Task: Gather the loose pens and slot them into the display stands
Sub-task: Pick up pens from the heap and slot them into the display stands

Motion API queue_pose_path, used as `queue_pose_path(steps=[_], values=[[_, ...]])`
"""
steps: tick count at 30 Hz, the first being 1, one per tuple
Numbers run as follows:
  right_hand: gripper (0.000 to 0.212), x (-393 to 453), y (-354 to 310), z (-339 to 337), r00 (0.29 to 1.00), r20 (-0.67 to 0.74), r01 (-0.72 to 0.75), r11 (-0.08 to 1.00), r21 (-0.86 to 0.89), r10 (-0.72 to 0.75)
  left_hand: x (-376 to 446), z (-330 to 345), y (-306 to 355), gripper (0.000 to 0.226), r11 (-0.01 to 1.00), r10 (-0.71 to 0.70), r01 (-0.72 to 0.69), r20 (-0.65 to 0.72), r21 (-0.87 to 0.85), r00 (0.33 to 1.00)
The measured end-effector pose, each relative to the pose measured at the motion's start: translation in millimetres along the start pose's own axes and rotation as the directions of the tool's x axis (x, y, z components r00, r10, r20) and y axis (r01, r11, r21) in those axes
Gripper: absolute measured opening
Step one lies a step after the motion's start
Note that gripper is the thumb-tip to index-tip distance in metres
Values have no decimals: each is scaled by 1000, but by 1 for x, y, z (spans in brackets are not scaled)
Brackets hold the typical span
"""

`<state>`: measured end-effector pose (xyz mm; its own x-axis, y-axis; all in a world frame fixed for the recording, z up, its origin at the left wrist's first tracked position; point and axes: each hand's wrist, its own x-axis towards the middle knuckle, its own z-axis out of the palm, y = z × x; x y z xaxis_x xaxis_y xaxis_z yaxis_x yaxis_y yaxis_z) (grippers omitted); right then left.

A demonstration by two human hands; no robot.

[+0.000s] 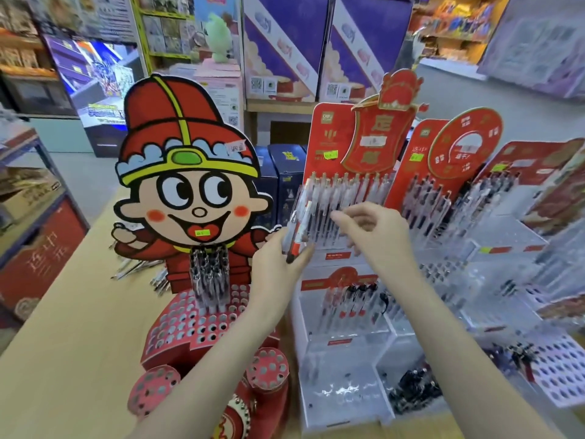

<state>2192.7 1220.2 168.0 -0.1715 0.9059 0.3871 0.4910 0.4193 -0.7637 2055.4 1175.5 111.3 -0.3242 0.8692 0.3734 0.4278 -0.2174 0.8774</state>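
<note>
Left hand has its grip wrapped around a small bundle of pens, clear barrels with red and black bits, held tilted with the tips pointing down toward the palm. It's hovering right in front of the clear acrylic display stand that sits toward the middle of the worktop.

Right hand is up at the top tier of that same stand, fingers loosely curled and reaching into the row of pens already slotted there. Can't really tell if the grip is pinching one of them or just touching, it's too blurry around the fingertips.

Lower tier of the acrylic stand has a few more pens standing in it, and there's a dark pile of something small in the bottom compartment, can't make out what.

Toward the left of the worktop there's the red cartoon-character stand with a holed base and a cluster of pens stuck in it. Behind it, some loose pens are lying flat on the wood. More red-backed stands with pens sit off to the right side.
</note>
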Motion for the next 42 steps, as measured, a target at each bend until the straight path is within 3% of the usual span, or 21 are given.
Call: queue_pose_path(steps=[2,4,6,7,9,11,17,20,23,26,32,39,42], values=[[12,-10,-14,-1,993,117,5,990,140,-22,-3,1,9,16,998,47,-48,45,27,998],[15,-10,-18,-2,984,175,0,987,163,-29,-5,5,17,28,996,80,-82,91,25,993],[15,-6,-16,-12,980,196,-66,968,241,18,-5,6,21,21,997,81,-78,130,-23,988],[12,-4,-14,-20,979,195,-122,935,333,58,-4,5,21,7,996,57,-47,149,-70,987],[9,1,-10,-38,970,191,-231,799,555,148,-2,1,19,13,985,-27,54,160,-164,987],[11,5,-7,-48,961,202,-273,735,621,187,-3,-2,20,14,971,-95,130,174,-200,980],[20,8,-11,-46,962,166,-264,896,356,218,-1,0,27,18,998,-29,35,131,-47,991],[13,23,-12,-62,973,109,-227,940,254,205,3,0,18,17,998,-68,68,49,4,996],[7,41,-9,-70,987,112,-116,993,-17,117,9,-1,9,12,991,-132,132,-34,0,991],[10,53,-1,-60,987,145,-41,975,-220,74,16,4,3,4,983,-177,177,-17,49,984],[14,56,16,-31,943,287,-72,944,-323,170,18,12,-4,4,970,-238,237,19,44,971],[36,44,22,-2,975,199,14,867,-499,99,16,11,-7,3,974,-226,226,15,3,974],[28,42,24,1,980,182,22,870,-492,78,15,12,-7,8,974,-226,226,10,8,974]])
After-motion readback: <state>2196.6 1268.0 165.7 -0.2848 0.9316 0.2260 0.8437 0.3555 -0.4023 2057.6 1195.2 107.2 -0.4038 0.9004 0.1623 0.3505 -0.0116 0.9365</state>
